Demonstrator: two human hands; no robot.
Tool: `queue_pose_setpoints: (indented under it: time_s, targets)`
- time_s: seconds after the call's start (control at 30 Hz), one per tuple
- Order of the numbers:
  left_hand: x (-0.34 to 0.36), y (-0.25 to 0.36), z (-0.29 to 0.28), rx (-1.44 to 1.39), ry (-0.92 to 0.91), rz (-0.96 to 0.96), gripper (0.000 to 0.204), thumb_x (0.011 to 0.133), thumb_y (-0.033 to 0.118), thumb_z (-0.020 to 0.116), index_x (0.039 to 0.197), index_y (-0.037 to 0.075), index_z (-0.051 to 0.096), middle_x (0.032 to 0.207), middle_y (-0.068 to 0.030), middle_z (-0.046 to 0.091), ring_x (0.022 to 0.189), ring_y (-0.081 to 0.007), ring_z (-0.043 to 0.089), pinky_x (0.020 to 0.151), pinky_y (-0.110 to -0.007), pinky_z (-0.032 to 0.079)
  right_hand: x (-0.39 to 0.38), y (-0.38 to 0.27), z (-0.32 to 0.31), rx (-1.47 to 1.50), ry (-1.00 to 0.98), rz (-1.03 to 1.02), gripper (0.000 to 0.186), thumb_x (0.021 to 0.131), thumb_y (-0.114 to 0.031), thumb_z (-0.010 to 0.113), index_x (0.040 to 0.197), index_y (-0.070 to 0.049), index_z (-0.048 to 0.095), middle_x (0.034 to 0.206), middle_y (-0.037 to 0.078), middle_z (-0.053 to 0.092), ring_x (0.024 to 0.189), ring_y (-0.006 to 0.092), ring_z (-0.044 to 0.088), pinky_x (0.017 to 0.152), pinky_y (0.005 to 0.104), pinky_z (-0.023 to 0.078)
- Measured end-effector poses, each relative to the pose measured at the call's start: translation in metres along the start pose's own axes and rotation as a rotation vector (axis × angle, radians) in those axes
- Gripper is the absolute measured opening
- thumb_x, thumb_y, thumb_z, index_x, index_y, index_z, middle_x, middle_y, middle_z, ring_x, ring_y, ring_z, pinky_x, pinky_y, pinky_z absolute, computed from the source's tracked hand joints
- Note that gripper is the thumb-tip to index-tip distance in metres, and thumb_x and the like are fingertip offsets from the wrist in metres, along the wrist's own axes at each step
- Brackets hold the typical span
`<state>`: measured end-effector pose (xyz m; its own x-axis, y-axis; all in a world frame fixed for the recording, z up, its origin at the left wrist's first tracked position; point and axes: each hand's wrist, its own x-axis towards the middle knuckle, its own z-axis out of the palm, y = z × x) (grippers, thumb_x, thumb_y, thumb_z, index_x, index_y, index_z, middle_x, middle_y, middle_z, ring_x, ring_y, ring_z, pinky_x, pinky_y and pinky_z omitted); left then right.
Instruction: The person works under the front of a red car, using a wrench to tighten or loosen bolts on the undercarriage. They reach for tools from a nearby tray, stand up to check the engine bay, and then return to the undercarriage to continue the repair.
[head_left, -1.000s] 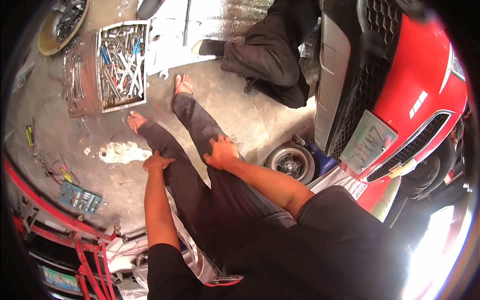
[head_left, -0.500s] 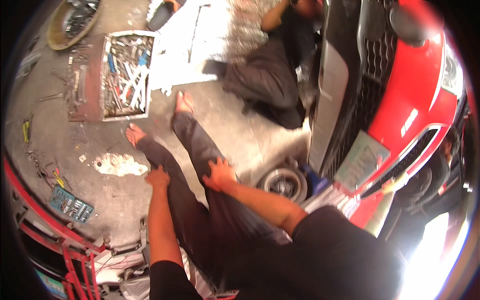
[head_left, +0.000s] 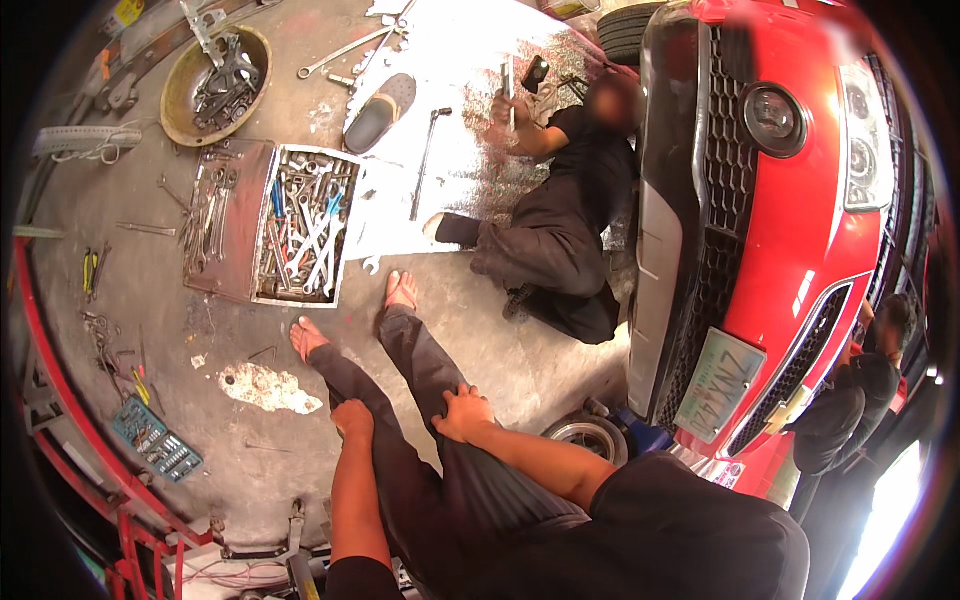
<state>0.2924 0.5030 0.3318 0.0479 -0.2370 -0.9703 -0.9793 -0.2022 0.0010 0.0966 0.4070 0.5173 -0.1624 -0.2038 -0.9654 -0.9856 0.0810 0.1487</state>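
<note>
My left hand [head_left: 352,418] rests on the left knee of my dark trousers [head_left: 350,385], its fingers draped over the cloth and partly hidden. On the other knee lies my right hand [head_left: 464,413], fingers spread. Neither hand holds a tool. Past my bare feet [head_left: 401,290] sits an open metal toolbox [head_left: 350,215] full of wrenches, sockets and blue-handled tools. More wrenches lie on its reddish lid [head_left: 238,225].
A co-worker [head_left: 565,215] lies on a shiny sheet [head_left: 465,60] beside the red car [head_left: 760,260], holding a metal bar. A tub of parts [head_left: 262,75], a sandal [head_left: 380,115], a socket set [head_left: 157,438] and a red frame [head_left: 90,460] stand around. Another person [head_left: 860,400] is at right.
My view has shifted, so the toolbox, car and co-worker sit lower in the picture. Both hands stay on my knees. The co-worker's arm with the metal bar now shows.
</note>
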Motion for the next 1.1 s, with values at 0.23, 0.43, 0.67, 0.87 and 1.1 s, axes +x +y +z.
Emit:
queue_pose_setpoints:
  time_s: [0.23, 0.43, 0.67, 0.87, 1.1]
  targets:
    - [0.012, -0.012, -0.004, -0.012, -0.013, -0.036, 0.026, 0.097, 0.019, 0.056, 0.109, 0.015, 0.079, 0.116, -0.0077, 0.075, 0.108, -0.0257, 0.073, 0.086, -0.039, 0.058, 0.002, 0.0, -0.004, -0.017, 0.029, 0.0, 0.068, 0.087, -0.05, 0.063, 0.142, -0.011, 0.054, 0.143, 0.02, 0.048, 0.136, 0.0404, 0.045, 0.107, 0.0504, 0.046]
    - [0.016, -0.03, -0.007, -0.104, -0.051, -0.028, 0.026, 0.091, 0.019, 0.061, 0.108, 0.009, 0.078, 0.116, -0.0125, 0.075, 0.108, -0.0296, 0.072, 0.087, -0.041, 0.058, 0.003, -0.004, -0.003, 0.006, 0.028, 0.009, 0.068, 0.085, -0.05, 0.065, 0.14, -0.011, 0.057, 0.143, 0.02, 0.05, 0.134, 0.0397, 0.046, 0.108, 0.0483, 0.045]
    - [-0.005, -0.046, -0.05, -0.128, -0.197, 0.001, 0.034, 0.085, 0.02, 0.067, 0.116, 0.007, 0.075, 0.12, -0.016, 0.072, 0.114, -0.0303, 0.069, 0.094, -0.041, 0.056, 0.007, 0.001, -0.008, 0.009, 0.015, -0.016, 0.064, 0.087, -0.05, 0.063, 0.136, -0.008, 0.058, 0.141, 0.019, 0.049, 0.134, 0.0393, 0.046, 0.104, 0.0507, 0.047]
    - [0.003, -0.04, -0.031, -0.213, -0.184, -0.005, 0.033, 0.083, 0.016, 0.065, 0.112, 0.008, 0.077, 0.121, -0.0169, 0.072, 0.114, -0.0294, 0.07, 0.095, -0.042, 0.056, 0.008, 0.004, -0.014, 0.012, 0.001, -0.021, 0.064, 0.087, -0.049, 0.063, 0.135, -0.008, 0.059, 0.141, 0.02, 0.049, 0.134, 0.0387, 0.046, 0.106, 0.0507, 0.045]
    - [-0.002, -0.04, -0.057, -0.147, -0.318, 0.023, 0.038, 0.078, 0.017, 0.065, 0.114, 0.006, 0.076, 0.123, -0.0162, 0.072, 0.116, -0.0299, 0.069, 0.095, -0.042, 0.055, 0.009, 0.004, -0.033, 0.01, -0.006, -0.024, 0.062, 0.085, -0.049, 0.062, 0.132, -0.009, 0.061, 0.14, 0.019, 0.051, 0.133, 0.0381, 0.047, 0.104, 0.0499, 0.047]
